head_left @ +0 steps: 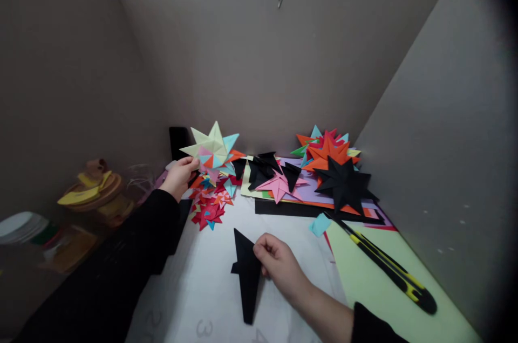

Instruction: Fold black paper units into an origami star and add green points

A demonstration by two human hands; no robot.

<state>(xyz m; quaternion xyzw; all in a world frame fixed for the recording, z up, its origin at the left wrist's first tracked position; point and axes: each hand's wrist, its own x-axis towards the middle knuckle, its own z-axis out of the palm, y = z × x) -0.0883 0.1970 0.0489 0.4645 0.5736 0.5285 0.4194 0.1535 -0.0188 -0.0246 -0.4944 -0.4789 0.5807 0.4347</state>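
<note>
The left hand (178, 177) pinches a paper star (213, 148); the right hand (279, 265), nearer than that star, grips a black folded piece (246, 278). Hold lightly to spare creases.

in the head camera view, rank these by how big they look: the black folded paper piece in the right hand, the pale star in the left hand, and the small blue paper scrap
1. black folded piece, though nearest the camera
2. pale star
3. blue scrap

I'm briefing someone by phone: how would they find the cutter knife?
Start at the pale green sheet on the table's right side, by the grey wall. The cutter knife lies slanted across it, the only long black-and-yellow tool among folded paper stars.
</note>
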